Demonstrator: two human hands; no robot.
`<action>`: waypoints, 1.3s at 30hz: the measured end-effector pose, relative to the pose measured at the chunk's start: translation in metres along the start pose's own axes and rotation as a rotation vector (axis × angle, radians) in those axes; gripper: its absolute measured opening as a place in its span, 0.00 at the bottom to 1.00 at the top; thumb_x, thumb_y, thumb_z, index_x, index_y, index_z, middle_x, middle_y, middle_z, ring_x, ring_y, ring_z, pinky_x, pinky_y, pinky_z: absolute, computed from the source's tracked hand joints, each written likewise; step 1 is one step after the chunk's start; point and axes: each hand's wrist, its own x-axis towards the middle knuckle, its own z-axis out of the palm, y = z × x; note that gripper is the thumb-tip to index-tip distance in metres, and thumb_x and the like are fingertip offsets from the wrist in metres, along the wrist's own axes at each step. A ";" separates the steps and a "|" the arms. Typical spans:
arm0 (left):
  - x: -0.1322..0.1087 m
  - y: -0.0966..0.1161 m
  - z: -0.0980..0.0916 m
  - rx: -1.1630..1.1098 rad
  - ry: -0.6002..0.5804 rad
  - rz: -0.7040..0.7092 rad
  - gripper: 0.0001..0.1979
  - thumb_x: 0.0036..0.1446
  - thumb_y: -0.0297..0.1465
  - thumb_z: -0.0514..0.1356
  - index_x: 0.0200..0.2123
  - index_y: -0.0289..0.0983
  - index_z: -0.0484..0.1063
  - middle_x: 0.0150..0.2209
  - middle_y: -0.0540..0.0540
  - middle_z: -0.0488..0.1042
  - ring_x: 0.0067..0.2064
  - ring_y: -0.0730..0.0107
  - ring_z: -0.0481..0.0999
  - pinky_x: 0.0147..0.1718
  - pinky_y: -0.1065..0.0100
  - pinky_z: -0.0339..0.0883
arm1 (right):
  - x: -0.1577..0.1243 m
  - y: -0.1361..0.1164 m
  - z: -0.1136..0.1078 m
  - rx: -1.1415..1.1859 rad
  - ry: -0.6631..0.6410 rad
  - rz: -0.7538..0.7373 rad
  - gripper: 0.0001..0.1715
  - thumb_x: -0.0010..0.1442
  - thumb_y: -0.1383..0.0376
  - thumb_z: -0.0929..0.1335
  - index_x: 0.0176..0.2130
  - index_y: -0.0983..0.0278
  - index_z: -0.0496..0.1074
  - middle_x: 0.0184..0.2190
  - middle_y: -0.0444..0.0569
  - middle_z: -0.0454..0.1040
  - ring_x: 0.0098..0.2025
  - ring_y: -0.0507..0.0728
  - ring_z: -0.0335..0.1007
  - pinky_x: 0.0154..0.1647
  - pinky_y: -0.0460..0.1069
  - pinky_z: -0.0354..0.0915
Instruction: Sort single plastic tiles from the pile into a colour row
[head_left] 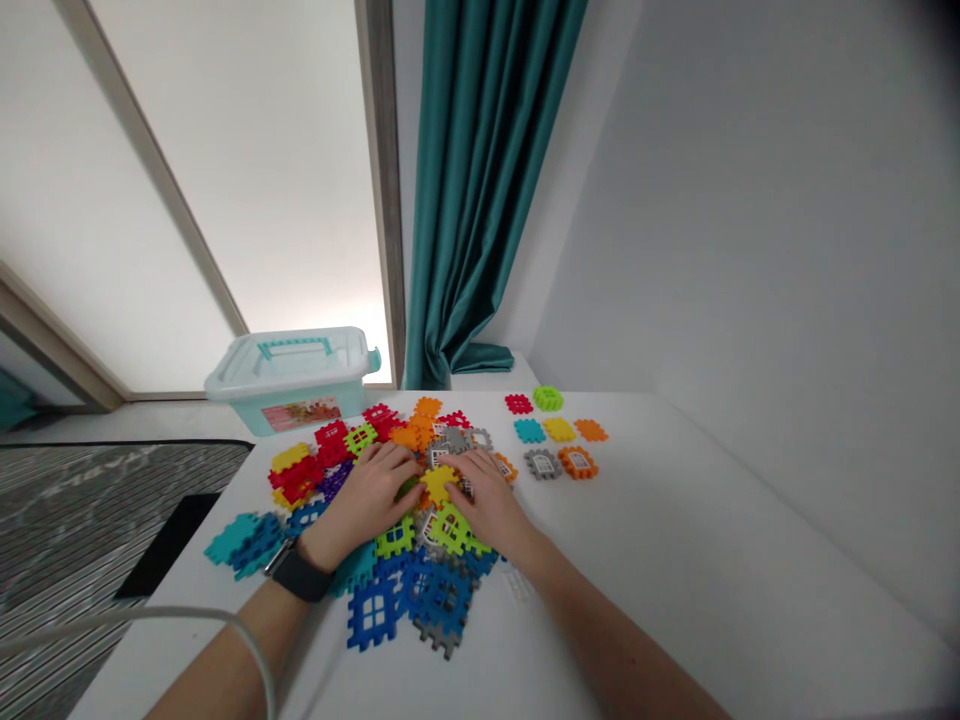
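Observation:
A heap of coloured plastic interlocking tiles (390,500) lies on the white table (675,560). My left hand (367,500), with a black watch on its wrist, rests on the heap, fingers curled at a yellow tile (437,484). My right hand (487,495) lies beside it on the pile, its fingers touching the same yellow tile from the right. Both hands seem to pinch that tile between them. Blue tiles (409,600) lie nearest me, red ones (330,445) to the left.
A row of separate tiles (559,432) lies set apart at the right. A pale teal lidded storage box (292,378) stands at the table's back left. A teal curtain (480,190) hangs behind. A white cable (150,620) crosses my left arm. A striped surface lies left.

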 end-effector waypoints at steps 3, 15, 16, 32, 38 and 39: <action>0.000 0.003 0.001 -0.043 0.028 -0.014 0.06 0.65 0.30 0.57 0.40 0.39 0.75 0.44 0.44 0.76 0.48 0.57 0.73 0.50 0.53 0.65 | -0.002 0.000 -0.002 0.056 0.043 0.019 0.17 0.64 0.72 0.65 0.50 0.58 0.74 0.45 0.51 0.77 0.49 0.62 0.71 0.54 0.59 0.67; 0.000 0.014 0.005 -0.057 0.265 0.048 0.26 0.59 0.38 0.66 0.57 0.37 0.67 0.52 0.38 0.74 0.54 0.51 0.73 0.54 0.50 0.67 | -0.001 0.002 -0.016 0.471 0.155 0.395 0.13 0.60 0.62 0.69 0.44 0.60 0.79 0.37 0.48 0.80 0.41 0.59 0.77 0.48 0.55 0.70; 0.000 0.015 0.005 -0.045 0.268 0.055 0.25 0.59 0.38 0.66 0.57 0.37 0.67 0.52 0.38 0.74 0.54 0.51 0.73 0.54 0.50 0.67 | -0.001 0.004 -0.016 0.521 0.147 0.425 0.14 0.59 0.61 0.69 0.44 0.60 0.79 0.36 0.48 0.80 0.40 0.59 0.77 0.46 0.54 0.70; -0.003 0.002 0.014 -0.034 0.338 -0.027 0.21 0.66 0.41 0.60 0.58 0.39 0.65 0.56 0.36 0.69 0.58 0.48 0.69 0.55 0.45 0.68 | -0.006 0.002 -0.030 0.106 0.152 -0.100 0.20 0.66 0.68 0.66 0.57 0.58 0.71 0.56 0.53 0.74 0.59 0.60 0.69 0.62 0.59 0.66; -0.003 0.007 0.015 -0.055 0.320 -0.043 0.20 0.65 0.41 0.61 0.57 0.40 0.67 0.56 0.36 0.69 0.57 0.49 0.70 0.55 0.46 0.69 | -0.006 0.007 -0.027 0.079 0.142 -0.139 0.19 0.66 0.69 0.66 0.55 0.57 0.71 0.54 0.53 0.75 0.56 0.60 0.71 0.60 0.60 0.68; -0.003 0.007 0.015 -0.058 0.320 -0.046 0.20 0.65 0.41 0.61 0.57 0.40 0.67 0.56 0.37 0.69 0.57 0.49 0.70 0.55 0.46 0.69 | -0.006 0.007 -0.027 0.080 0.143 -0.141 0.19 0.66 0.69 0.66 0.55 0.57 0.71 0.53 0.52 0.76 0.56 0.60 0.72 0.59 0.60 0.68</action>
